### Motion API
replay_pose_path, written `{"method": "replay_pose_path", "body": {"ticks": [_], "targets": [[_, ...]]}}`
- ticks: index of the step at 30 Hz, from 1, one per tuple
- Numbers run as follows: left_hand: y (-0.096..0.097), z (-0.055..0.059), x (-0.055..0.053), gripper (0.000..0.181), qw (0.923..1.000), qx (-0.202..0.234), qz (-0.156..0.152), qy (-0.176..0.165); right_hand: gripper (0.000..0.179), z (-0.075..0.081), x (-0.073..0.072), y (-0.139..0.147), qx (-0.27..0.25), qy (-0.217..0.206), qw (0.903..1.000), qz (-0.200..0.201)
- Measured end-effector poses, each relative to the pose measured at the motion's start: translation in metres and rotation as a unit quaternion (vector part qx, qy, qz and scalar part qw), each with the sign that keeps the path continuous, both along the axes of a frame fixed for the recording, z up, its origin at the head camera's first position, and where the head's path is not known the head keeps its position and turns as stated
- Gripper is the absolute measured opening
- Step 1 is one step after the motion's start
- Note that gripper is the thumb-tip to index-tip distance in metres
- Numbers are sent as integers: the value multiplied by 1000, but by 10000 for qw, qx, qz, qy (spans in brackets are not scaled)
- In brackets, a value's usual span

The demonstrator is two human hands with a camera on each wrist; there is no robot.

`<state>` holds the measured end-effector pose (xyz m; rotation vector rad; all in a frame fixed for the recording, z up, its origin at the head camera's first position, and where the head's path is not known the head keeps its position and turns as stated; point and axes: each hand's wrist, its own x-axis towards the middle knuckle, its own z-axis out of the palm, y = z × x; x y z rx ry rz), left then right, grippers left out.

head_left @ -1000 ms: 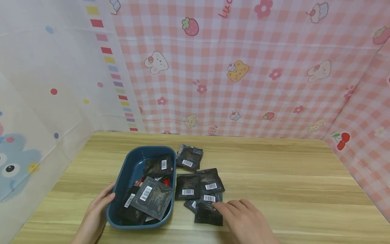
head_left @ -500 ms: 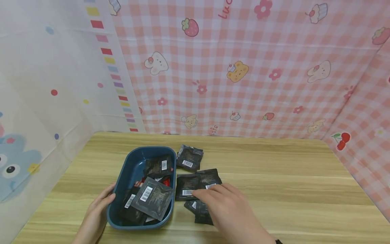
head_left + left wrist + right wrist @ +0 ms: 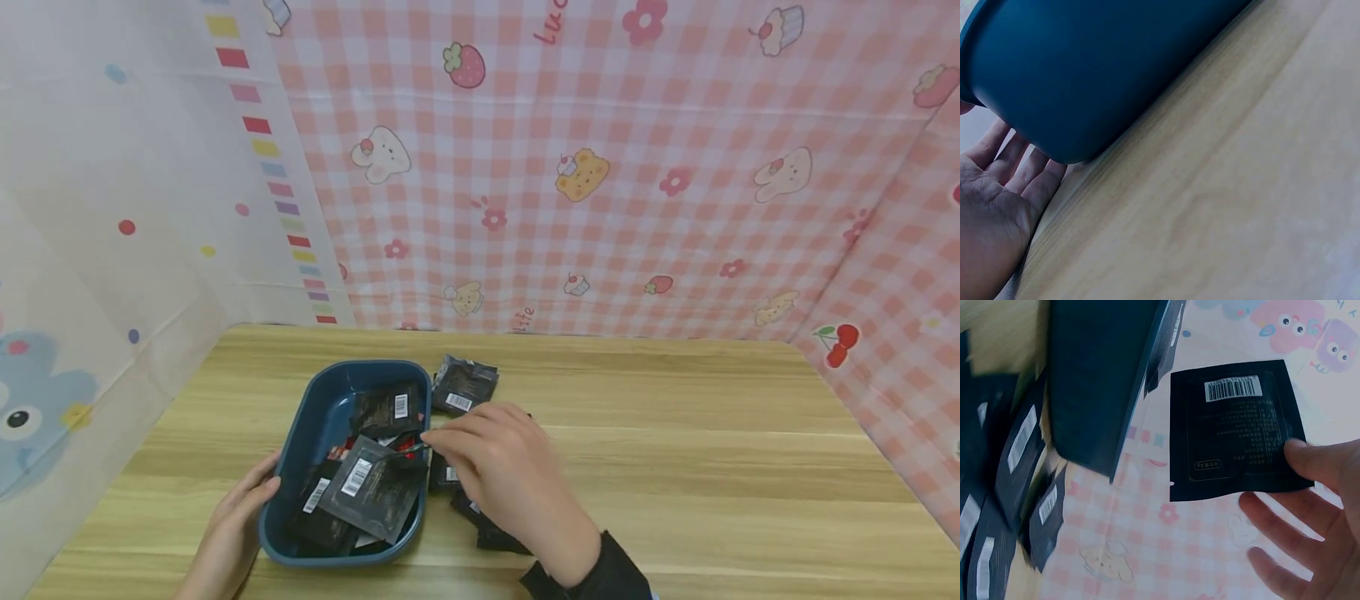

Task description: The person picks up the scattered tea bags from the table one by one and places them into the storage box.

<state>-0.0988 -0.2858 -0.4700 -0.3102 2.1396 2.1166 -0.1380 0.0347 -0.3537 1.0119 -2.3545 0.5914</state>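
A blue plastic bin [image 3: 267, 533] holds several flat black packets, with a dark grey one [image 3: 382, 492] on top. My left hand [image 3: 236, 517] rests against the bin's left side, thumb at the rim; in the left wrist view its fingers lie fairly straight along the outer wall. With thumb and fingers, my right hand [image 3: 502, 467] pinches one corner of a square black packet [image 3: 1235, 431] bearing a white barcode. The head view puts that packet edge-on at the bin's right rim, over the contents.
Right of the bin, more black packets lie on the wooden table [image 3: 712, 467], partly hidden under my right hand. A small stack of packets [image 3: 465, 385] sits by the bin's far right corner. Patterned cloth [image 3: 600, 233] hangs behind the table.
My right hand has left the lower packets on the table and moved left and away from me to the bin's rim, lifting one black packet. My left hand stays at the bin.
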Motion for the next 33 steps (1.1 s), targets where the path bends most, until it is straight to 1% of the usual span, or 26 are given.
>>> {"method": "replay_pose_path", "body": {"ticks": [4, 6, 8, 11, 14, 16, 20, 25, 26, 30, 33], "targets": [[0, 1, -1, 60, 10000, 51, 27, -6, 17, -1, -5, -16, -158, 233, 9994, 185], [0, 2, -1, 60, 10000, -24, 38, -88, 17, -3, -6, -24, -275, 306, 9988, 261], [1, 2, -1, 60, 9999, -17, 40, -113, 18, -6, -8, -32, -266, 278, 9989, 274], [0, 0, 0, 59, 10000, -48, 36, -49, 19, -14, -10, -41, -25, 248, 9994, 252], [0, -1, 0, 58, 9999, 1, 25, 105, 19, -25, -11, -48, 419, 300, 9984, 242], [0, -2, 0, 58, 9999, 5, 30, 129, 18, -32, -11, -52, 656, 273, 9971, 282], [-1, -2, 0, 58, 9999, 22, 27, 126, 19, -42, -9, -58, 925, 101, 9950, 364], [-3, -5, 0, 57, 9996, 93, 0, 250, 21, -45, -6, -62, 1120, 0, 9929, 397], [-3, -5, 0, 57, 9997, 65, -10, 229, 22, -46, -5, -62, 1132, -2, 9928, 400], [-4, -6, 0, 60, 9999, 0, -31, 136, 22, -46, -5, -63, 1111, -1, 9931, 388], [-5, -6, 0, 59, 9998, 59, -44, 200, 21, -45, -6, -62, 1062, -54, 9937, 358]]}}
